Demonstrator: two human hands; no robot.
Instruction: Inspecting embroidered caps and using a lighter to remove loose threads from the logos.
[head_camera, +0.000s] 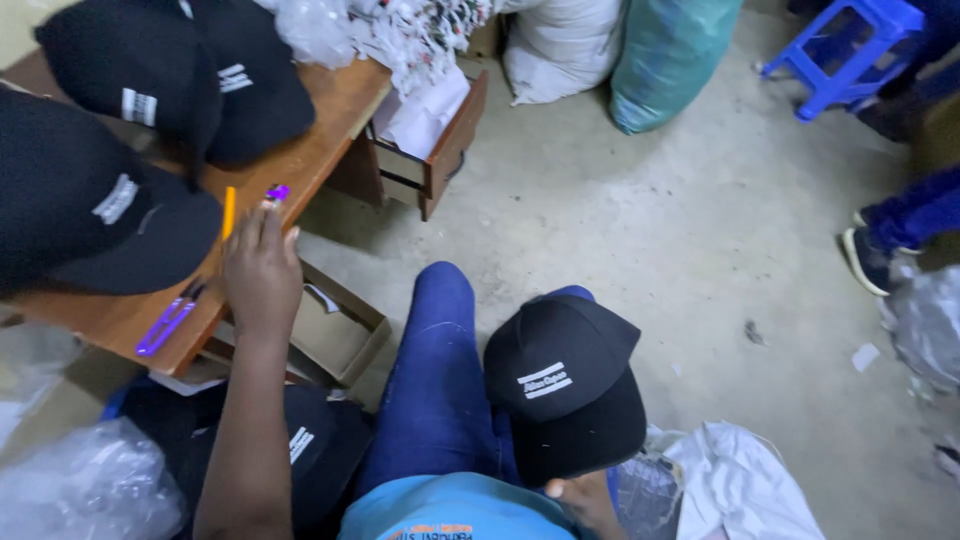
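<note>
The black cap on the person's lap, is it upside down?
No, the black cap sits crown up on the blue-trousered knee, white stitching showing, with the right hand at its brim.

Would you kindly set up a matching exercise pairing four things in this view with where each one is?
Things:
1. left hand
2. black cap
3. purple snips
4. blue stool

Places:
A. on the person's lap
B. far right, on the concrete floor
C. reaching over the wooden table's edge
D. lying near the table's front corner

Pairs: 1-C, 2-A, 3-D, 4-B
</note>
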